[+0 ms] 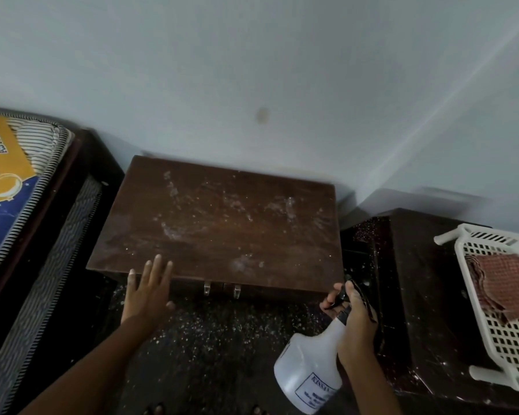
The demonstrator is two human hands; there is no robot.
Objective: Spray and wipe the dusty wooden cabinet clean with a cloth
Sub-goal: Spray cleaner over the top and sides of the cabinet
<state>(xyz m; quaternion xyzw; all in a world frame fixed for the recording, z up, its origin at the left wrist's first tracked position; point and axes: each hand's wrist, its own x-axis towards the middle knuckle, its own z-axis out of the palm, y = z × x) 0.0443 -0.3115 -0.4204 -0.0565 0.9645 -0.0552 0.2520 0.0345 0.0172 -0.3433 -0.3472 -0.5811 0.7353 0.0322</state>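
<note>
A low brown wooden cabinet (222,223) stands against the pale wall, its top streaked with white dust. My left hand (147,290) is spread flat with fingers apart, fingertips at the cabinet's front left edge, holding nothing. My right hand (352,319) grips the black trigger head of a white spray bottle (309,372), nozzle aimed toward the cabinet's front right corner. A reddish-brown checked cloth (504,283) lies in a white plastic basket (504,348) at the right.
A mattress (15,187) on a dark bed frame runs along the left. A dark wooden unit (414,283) at the right carries the basket. The dark floor (222,333) in front of the cabinet is speckled with white dust. Two small clear handles (222,290) sit on the cabinet front.
</note>
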